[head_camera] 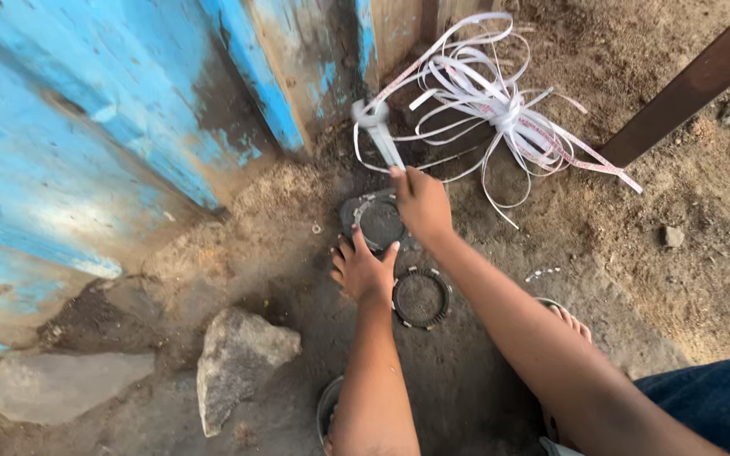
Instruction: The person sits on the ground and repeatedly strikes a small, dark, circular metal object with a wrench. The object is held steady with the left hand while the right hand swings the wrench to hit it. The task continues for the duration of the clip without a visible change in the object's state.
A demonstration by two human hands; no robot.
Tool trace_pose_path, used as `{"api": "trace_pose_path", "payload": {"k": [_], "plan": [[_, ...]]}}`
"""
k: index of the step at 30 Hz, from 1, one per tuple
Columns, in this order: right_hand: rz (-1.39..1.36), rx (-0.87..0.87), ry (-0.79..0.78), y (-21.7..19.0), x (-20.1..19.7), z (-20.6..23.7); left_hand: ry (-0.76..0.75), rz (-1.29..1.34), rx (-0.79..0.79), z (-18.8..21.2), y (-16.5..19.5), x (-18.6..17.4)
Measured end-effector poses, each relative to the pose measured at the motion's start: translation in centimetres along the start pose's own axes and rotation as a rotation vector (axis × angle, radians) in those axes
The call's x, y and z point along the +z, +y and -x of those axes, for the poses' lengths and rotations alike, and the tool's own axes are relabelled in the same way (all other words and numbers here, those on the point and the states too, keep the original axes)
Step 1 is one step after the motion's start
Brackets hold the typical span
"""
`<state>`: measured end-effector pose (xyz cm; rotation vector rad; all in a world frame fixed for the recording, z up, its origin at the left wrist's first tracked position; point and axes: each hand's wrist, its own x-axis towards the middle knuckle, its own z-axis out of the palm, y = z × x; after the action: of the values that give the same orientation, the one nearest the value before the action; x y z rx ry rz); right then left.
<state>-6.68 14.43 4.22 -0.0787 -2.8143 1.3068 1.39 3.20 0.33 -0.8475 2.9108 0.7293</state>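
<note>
My right hand (422, 205) grips the handle of a grey metal wrench (378, 131) that points up toward the blue wall. My left hand (362, 270) rests with fingers spread on the dirt, touching the edge of a round toothed metal disc (376, 221) lying flat on the ground. A second toothed metal ring (421, 297) lies just right of my left wrist.
A tangle of white plastic strapping (492, 101) lies on the soil behind the wrench. A peeling blue wooden wall (86, 127) stands at left. Two rocks (238, 359) sit at lower left. A brown metal bar (686, 84) slants at upper right. My sandalled foot (569, 321) is below.
</note>
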Motion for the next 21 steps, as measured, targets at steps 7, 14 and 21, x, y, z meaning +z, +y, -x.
{"api": "trace_pose_path", "payload": {"k": [7,14,21], "plan": [[0.433,-0.141,-0.318,2.8,-0.5,1.9,-0.01,-0.042,0.01,-0.5,0.2,0.3],[0.113,-0.194,0.03,1.1,-2.0,0.1,-0.019,-0.03,-0.02,-0.1,0.2,0.1],[0.272,0.004,-0.279,1.4,-1.7,2.2,0.005,-0.075,0.017,-0.3,0.2,-0.5]]}}
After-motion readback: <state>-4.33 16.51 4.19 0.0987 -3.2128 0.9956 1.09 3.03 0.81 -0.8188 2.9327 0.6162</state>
